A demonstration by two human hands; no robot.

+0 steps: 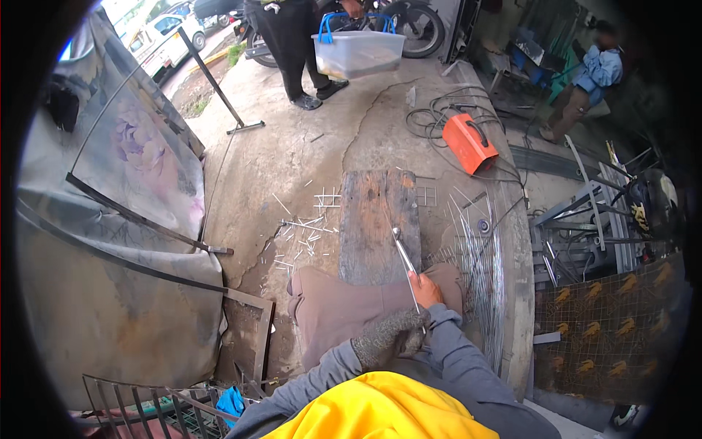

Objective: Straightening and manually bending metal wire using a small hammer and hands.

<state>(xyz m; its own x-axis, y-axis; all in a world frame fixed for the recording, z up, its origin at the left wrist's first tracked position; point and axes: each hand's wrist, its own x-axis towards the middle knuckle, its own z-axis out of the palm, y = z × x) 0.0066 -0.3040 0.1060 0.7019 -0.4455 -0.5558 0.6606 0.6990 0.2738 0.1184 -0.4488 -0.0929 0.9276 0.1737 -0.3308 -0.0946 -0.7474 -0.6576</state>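
Metal rod (404,252), just one, slants over the right side of a single wooden bench (368,227), knobbed end forward, the bare right hand (425,290) clamped round it. The gloved left hand (389,339) curls by the rod's near end, its hold unclear. Two wire grids (327,196) flank the bench; one orange machine (468,145) stands beyond.

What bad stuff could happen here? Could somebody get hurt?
Maybe! The right hand looks bare while gripping a shiny metal tool, so it might get scraped; the left hand has a glove. The little metal pieces scattered on the floor could poke someone. And a person might trip on the loose cables by the orange machine.
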